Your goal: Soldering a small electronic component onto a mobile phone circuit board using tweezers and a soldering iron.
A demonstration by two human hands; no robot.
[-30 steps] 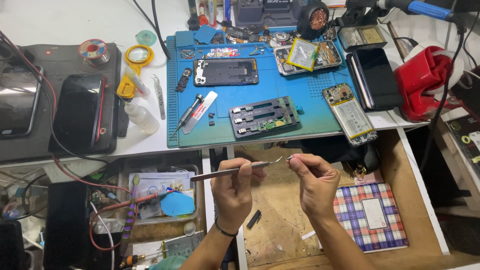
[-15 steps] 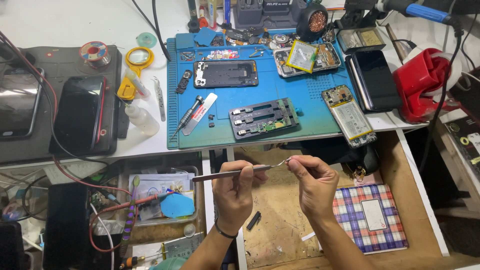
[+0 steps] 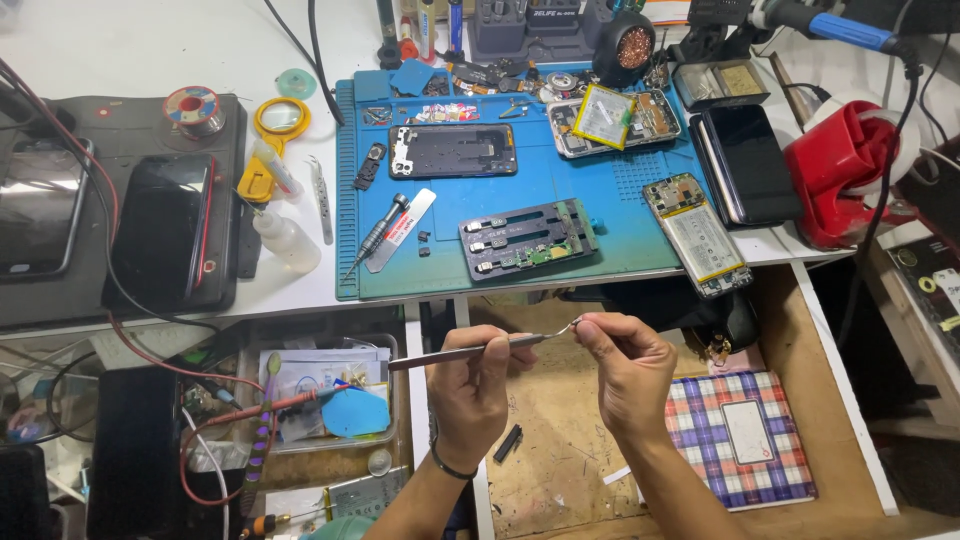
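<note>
The piece pinched at the tweezers' (image 3: 470, 350) tip by the right hand (image 3: 625, 372) is too small to identify; both forearms are cut off below.

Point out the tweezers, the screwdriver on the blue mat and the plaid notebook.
tweezers (image 3: 460, 352), head view, mid-shaft.
screwdriver (image 3: 377, 234), head view, knurled handle.
plaid notebook (image 3: 700, 440), head view, left part of cover.

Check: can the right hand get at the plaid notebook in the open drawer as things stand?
Probably yes. The plaid notebook lies uncovered in the drawer just beside the right hand, nothing between them. But that hand's fingers pinch the tweezers' tip, so it would have to let go first.
</note>
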